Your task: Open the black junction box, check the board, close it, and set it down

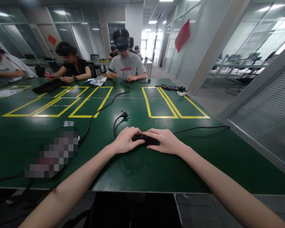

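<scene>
Both my hands rest on a small black device lying on the green table in front of me. My left hand curls its fingers over the device's left end. My right hand covers its right end with closed fingers. Most of the device is hidden under the two hands. A black cable runs from it to the right. Another black cord ending in a plug curls just beyond my left hand.
Yellow tape rectangles mark the table's far half. A black tool lies at the far right. A long cable crosses the table to people seated at the far side. A blurred-out object sits to my left. The table's near edge is close.
</scene>
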The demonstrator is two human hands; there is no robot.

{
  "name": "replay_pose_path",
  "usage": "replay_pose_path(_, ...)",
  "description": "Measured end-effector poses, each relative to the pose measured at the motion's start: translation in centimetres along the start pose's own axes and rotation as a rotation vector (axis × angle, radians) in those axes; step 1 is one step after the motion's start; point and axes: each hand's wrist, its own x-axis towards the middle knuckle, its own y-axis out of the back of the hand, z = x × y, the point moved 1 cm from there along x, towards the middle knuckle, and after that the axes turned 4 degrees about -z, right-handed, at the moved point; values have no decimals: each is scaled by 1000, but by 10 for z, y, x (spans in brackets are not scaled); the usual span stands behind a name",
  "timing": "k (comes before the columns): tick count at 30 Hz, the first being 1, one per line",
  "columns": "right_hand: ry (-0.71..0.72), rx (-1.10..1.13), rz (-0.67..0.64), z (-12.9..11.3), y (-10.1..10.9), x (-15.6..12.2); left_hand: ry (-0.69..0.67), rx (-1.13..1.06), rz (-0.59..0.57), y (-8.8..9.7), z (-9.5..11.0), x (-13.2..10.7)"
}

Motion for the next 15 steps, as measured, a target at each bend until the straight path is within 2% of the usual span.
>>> replay_pose_path(4, -159, 128, -22, 4, -1, 1, -100, 148, 5, 0, -1, -2)
replay_pose_path(11, -216, 136, 51, 2, -5, 4, -133, 235, 13, -3, 5, -4)
replay_pose_path(15, -320, 231, 85, 1, -6, 6, -180, 369, 33, -8, 7, -2)
